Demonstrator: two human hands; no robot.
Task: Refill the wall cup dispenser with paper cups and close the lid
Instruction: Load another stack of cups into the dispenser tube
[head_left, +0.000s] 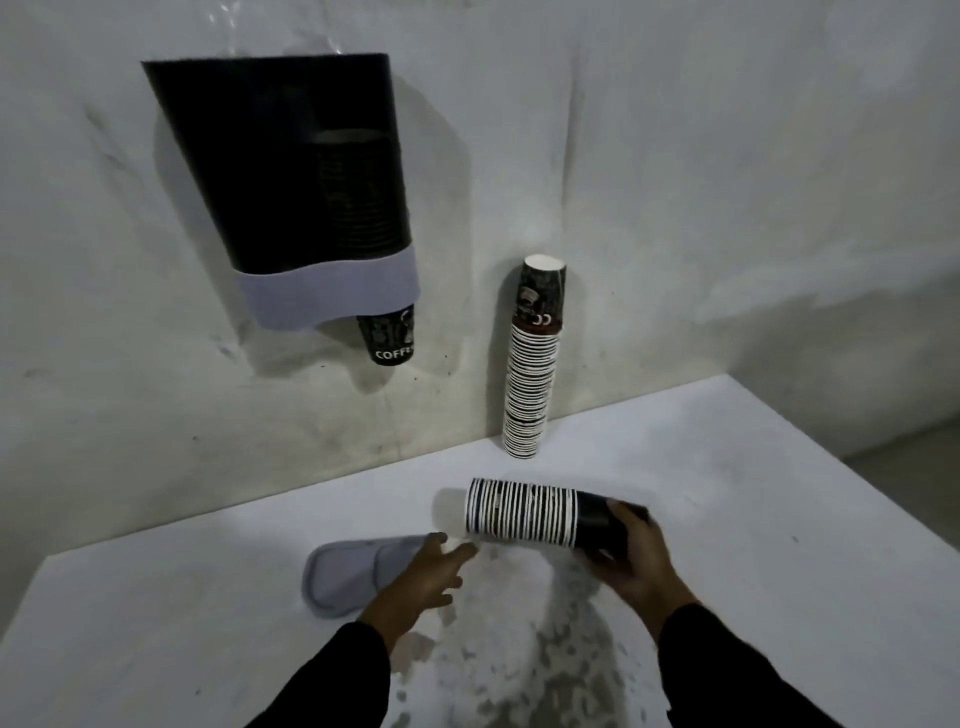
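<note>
On the wall at left, dark smoky plastic cup dispenser (291, 171), lid off: grey oval plastic lid (358, 571) lying on white desk (727, 493). Left hand (415, 582) open, empty, reaching. Right hand (631, 556) clamped round horizontal ribbed black-and-white paper cup stack (524, 512). Best supported underneath, kept straight. Spare upright stack (532, 364) behind.
</note>
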